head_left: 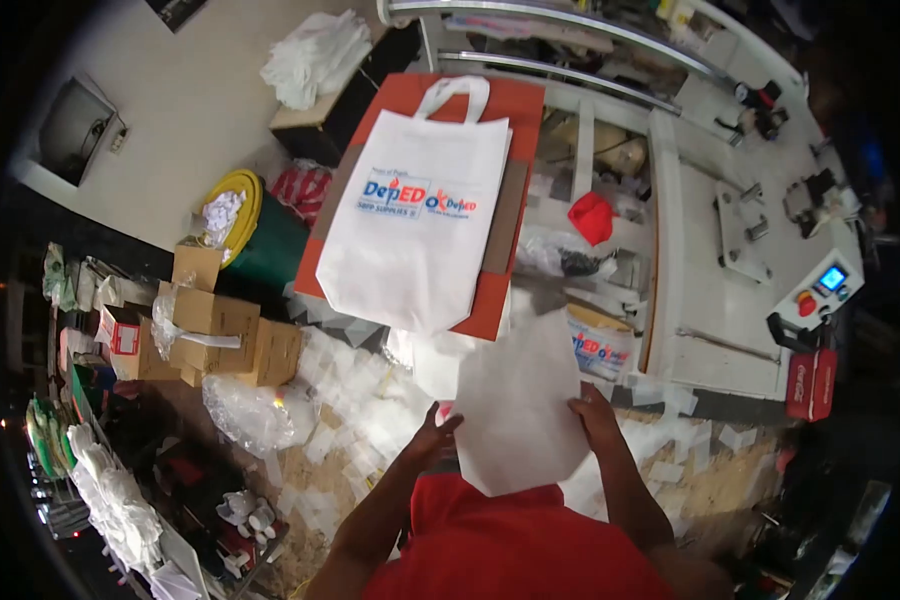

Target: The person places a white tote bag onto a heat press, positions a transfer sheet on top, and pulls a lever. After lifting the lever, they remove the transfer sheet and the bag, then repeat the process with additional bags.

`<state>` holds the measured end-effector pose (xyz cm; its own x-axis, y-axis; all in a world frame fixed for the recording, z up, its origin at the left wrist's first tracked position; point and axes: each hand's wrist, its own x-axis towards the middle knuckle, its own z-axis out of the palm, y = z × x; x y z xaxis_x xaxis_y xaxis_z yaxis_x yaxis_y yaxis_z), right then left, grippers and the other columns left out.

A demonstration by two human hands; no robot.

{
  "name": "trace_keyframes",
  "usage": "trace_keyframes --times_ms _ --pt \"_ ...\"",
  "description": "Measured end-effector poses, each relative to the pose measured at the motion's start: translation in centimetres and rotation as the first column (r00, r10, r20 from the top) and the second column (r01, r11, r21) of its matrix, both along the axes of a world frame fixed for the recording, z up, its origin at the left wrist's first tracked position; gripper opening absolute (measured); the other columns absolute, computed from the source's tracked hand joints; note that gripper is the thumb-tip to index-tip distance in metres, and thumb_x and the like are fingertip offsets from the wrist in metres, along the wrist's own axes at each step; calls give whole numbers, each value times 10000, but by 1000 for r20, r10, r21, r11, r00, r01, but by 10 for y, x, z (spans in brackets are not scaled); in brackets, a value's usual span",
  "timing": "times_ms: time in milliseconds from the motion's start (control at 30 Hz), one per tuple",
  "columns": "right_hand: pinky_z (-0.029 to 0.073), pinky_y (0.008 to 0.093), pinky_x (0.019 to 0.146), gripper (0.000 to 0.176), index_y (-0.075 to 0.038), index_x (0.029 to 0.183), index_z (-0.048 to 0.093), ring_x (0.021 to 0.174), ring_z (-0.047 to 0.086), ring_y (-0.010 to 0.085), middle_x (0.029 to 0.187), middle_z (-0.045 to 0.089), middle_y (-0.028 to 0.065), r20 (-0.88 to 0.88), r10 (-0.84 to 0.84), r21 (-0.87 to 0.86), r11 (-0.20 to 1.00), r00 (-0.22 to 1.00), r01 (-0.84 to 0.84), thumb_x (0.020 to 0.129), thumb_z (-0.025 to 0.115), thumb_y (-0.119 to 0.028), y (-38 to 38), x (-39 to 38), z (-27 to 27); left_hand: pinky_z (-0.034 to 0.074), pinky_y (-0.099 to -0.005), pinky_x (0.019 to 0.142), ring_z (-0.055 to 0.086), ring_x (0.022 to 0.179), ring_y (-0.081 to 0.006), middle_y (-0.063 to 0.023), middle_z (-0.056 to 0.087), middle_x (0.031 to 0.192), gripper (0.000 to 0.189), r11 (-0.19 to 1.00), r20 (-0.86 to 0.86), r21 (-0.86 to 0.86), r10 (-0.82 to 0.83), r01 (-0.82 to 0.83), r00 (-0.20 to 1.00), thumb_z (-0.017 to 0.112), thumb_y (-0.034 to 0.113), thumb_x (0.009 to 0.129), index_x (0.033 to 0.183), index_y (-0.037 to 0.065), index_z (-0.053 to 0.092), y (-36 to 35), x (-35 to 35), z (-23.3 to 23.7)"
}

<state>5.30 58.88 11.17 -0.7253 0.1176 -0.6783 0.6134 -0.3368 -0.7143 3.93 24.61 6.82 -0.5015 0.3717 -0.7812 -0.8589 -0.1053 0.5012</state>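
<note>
A plain white bag hangs in front of my red shirt, its lower corners slanted like those of the printed bag. My left hand is closed at its left edge, with the thumb against the side. On the opposite edge, my right hand pinches the bag; the fingers behind it are hidden. Ahead of my hands, a white tote bag with blue and red DepED lettering lies flat on a red-orange board, its handle loop at the far end.
At the right stands a white machine with a lit control panel. Cardboard boxes and a green bin with a yellow rim are on the left. White scraps litter the floor. A red cloth lies beside the board.
</note>
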Motion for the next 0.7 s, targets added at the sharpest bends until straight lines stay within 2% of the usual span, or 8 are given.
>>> trace_keyframes --times_ms 67,233,367,400,467,533,600,700 --pt "493 278 713 601 -19 1390 424 794 593 133 948 637 66 77 42 502 862 996 -75 814 594 -29 7 5 57 492 -446 894 584 1056 -283 -176 569 1258 823 940 -270 -294 -254 172 929 630 285 917 1510 129 81 -8 -19 28" --pt "435 242 648 384 -70 1263 551 708 509 67 792 570 -31 -486 172 544 827 857 142 881 578 -89 30 -28 196 502 -304 835 630 963 -167 -88 662 1011 370 844 -789 -526 -439 -104 429 624 78 868 1232 64 565 19 -126 260" --pt "435 212 824 235 -42 1166 618 898 556 96 1012 632 25 -716 34 629 466 697 623 972 537 -147 8 -119 354 463 -294 862 582 997 -190 -125 619 1086 280 934 -991 -32 -77 -357 -113 600 74 896 1164 1 567 32 -225 395" --pt "442 230 849 267 -38 1225 583 966 583 121 1104 641 70 -914 148 383 616 377 688 985 521 -136 3 -124 381 453 -289 878 577 996 -191 -131 595 1145 291 890 -875 111 -123 -442 -468 537 52 932 1216 -14 519 25 -232 432" --pt "447 247 859 268 -38 1238 561 1020 604 169 1211 618 125 -906 417 57 294 -75 954 982 492 -83 -61 -127 436 443 -274 881 565 988 -175 -142 564 1211 303 762 -672 490 22 -422 -740 452 15 959 1257 -38 458 6 -234 490" --pt "450 249 855 268 -38 1235 562 1047 604 192 1248 597 147 -909 413 63 272 -57 960 978 488 -64 -86 -157 420 452 -268 806 556 913 -161 -153 552 1248 293 702 -362 662 -7 -263 -932 407 -5 949 1236 -49 447 -22 -260 488" --pt "475 260 762 237 -44 1177 574 948 628 197 1237 617 144 -866 497 131 322 -49 938 953 500 -24 -101 -220 364 448 -315 670 524 764 -204 -202 583 1205 279 793 -607 394 -156 -466 -779 407 -12 906 1171 -49 485 -54 -316 430" --pt "500 370 655 224 -48 1046 658 710 628 289 875 671 196 -716 331 696 409 615 590 861 534 -17 -134 -295 187 484 -469 818 572 961 -368 -200 593 1015 358 457 -575 -371 -796 -809 -186 452 55 902 1238 90 572 -78 -395 248"
